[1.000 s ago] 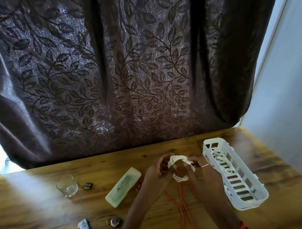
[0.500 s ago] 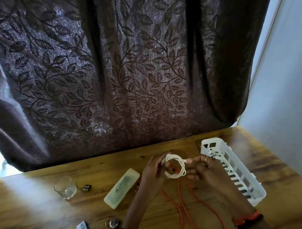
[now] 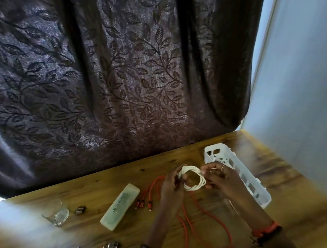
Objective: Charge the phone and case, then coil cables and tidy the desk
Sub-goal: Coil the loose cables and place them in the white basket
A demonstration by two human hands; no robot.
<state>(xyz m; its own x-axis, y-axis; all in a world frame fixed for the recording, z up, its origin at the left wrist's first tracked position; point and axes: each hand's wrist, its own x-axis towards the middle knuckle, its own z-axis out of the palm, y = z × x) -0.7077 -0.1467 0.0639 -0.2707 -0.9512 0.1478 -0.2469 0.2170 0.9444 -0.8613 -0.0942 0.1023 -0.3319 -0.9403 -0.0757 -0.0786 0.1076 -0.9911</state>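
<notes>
Both hands' fingers (image 3: pixel 174 174) pinch the white cable coil (image 3: pixel 193 188): your left hand (image 3: pixel 169 188) on its left rim, your right hand (image 3: pixel 220 180) on its right, above the surface (image 3: pixel 123 174). The white basket (image 3: pixel 266 200) lies just right, nearer your right hand, long axis running away from you.

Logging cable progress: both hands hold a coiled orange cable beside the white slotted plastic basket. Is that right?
No. In the head view the coiled cable held by the left hand and right hand is white; the orange cable lies loose on the wooden desk. The white slotted plastic basket is beside them.
</notes>
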